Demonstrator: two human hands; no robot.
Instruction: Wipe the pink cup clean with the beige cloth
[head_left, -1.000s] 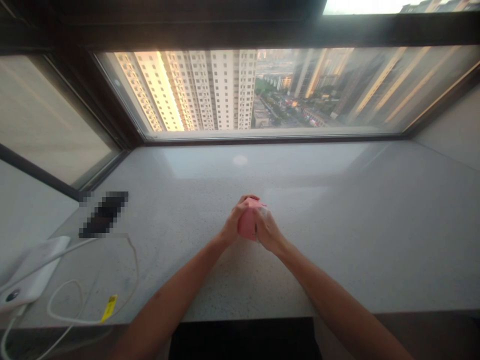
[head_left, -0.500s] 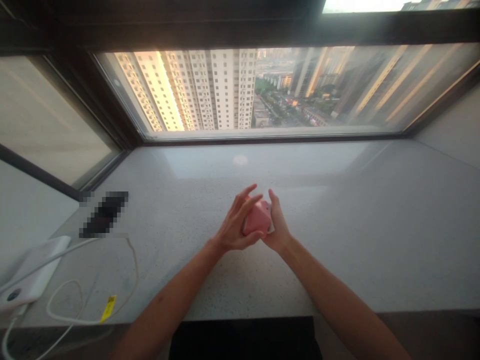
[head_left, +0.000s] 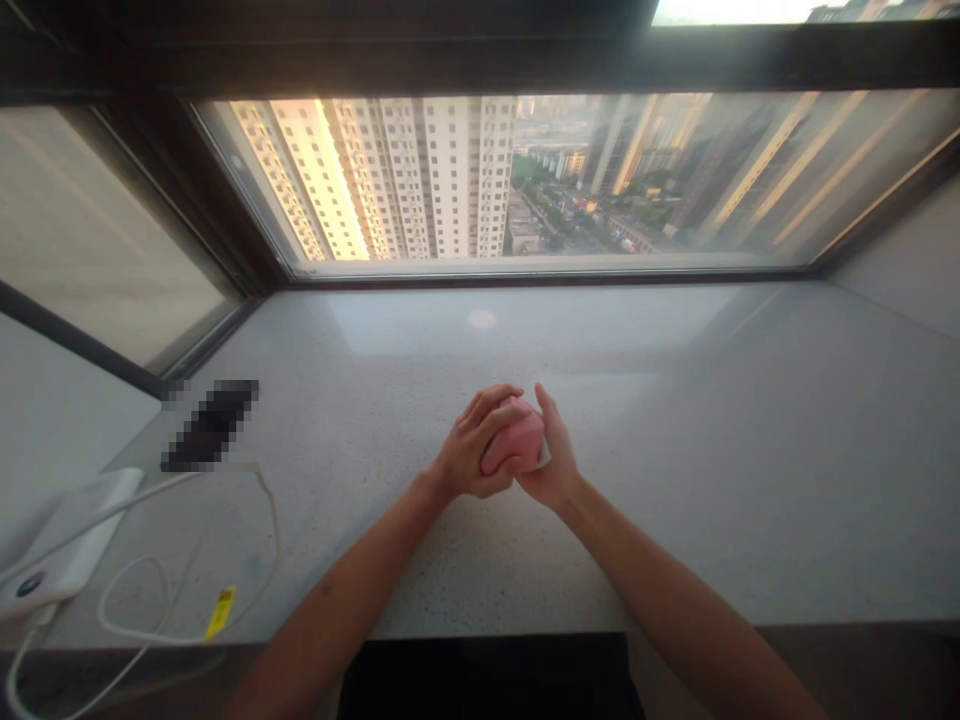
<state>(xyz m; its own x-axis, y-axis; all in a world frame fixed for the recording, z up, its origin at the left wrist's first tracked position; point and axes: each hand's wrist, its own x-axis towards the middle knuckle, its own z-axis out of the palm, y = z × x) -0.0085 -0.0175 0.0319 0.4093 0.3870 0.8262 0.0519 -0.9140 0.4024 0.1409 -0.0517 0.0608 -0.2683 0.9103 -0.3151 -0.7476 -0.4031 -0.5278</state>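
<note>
Pink bundle [head_left: 514, 442] cupped between two bare hands, just above centre-bottom of the frame.

The left hand [head_left: 476, 450] curls its fingers closed over the top of the bundle, while the right hand [head_left: 553, 465] braces it from below and the right, thumb upright, so that both sides pinch it together and a thin white edge shows at its right. Whether it touches the speckled stone surface [head_left: 637, 520] beneath cannot be told. Well off to the lower left, a white power bank [head_left: 64, 545] trails a white cable [head_left: 101, 600] with a yellow tag [head_left: 220, 613], lying clear of the forearms, beside a pixelated dark rectangle [head_left: 211, 425].
</note>
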